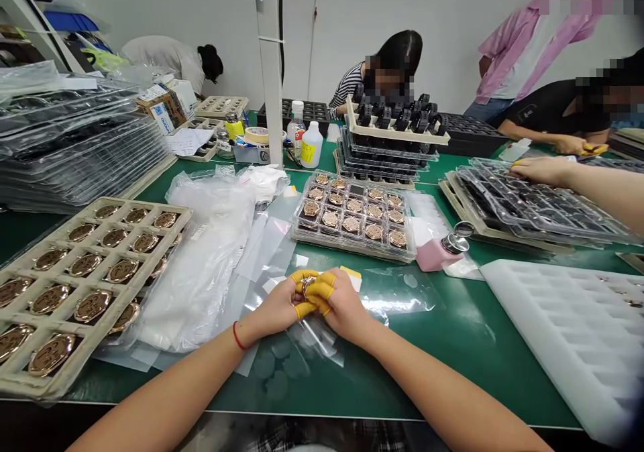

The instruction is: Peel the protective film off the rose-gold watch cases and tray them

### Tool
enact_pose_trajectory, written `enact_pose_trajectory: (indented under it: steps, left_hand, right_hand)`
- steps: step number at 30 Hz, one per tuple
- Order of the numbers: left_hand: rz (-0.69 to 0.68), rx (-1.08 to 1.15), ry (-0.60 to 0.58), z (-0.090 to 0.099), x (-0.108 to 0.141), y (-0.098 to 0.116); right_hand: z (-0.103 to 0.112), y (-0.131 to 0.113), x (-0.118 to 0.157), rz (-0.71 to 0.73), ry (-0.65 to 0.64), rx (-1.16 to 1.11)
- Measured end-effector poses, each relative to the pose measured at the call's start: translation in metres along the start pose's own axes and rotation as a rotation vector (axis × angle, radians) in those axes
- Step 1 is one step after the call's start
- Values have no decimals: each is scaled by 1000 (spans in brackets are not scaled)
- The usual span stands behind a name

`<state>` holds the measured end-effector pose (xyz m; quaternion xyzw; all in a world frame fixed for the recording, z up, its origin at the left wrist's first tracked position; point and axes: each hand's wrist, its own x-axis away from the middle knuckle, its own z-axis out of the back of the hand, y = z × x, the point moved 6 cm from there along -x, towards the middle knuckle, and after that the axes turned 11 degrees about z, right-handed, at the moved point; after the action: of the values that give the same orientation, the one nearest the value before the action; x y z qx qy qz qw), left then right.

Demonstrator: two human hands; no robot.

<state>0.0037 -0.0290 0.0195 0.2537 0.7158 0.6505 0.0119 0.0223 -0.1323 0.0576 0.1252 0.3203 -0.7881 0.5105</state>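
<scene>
My left hand (278,306) and my right hand (345,306) meet over the middle of the table, yellow finger cots on their fingertips. Between them they grip a small shiny metal watch case (307,283), mostly hidden by the fingers. Clear plastic film (319,341) lies on the green table beneath my hands. Just beyond stands a clear tray (352,254) with rose-gold watch cases (353,205) in rows. To the left, a beige tray (185,218) holds more rose-gold cases (90,306) in its compartments.
Plastic bags (196,257) lie left of centre. A pink pump bottle (433,256) and a white foam tray (541,331) are at right. Stacked trays (85,150) rise at far left. Watch trays (397,130) stand behind. Another person's hand (546,170) reaches in from the right.
</scene>
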Motion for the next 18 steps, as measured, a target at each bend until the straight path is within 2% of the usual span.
enact_pose_trajectory:
  steps: [4,5,7,9,11,15,18]
  left_hand:
    - [-38,78,202,17,-5,-1]
    - [-55,94,244,22,-6,0]
    - [-80,125,303,29,-5,3]
    - [-97,145,321,34,-4,7]
    - [-116,148,319,35,-2,11]
    - [-142,63,347,34,4,15]
    - [-151,18,305,28,6,15]
  right_hand:
    - [13,25,6,-271,118,-66]
    - [15,28,9,-316,119,-109]
    - [11,30,15,-377,33,-234]
    - [2,29,22,-454,-87,-403]
    - [-6,29,29,-569,-140,-562]
    - [-12,30,30,-758,-56,-820]
    - [-15,20,22,-756,-75,-1060]
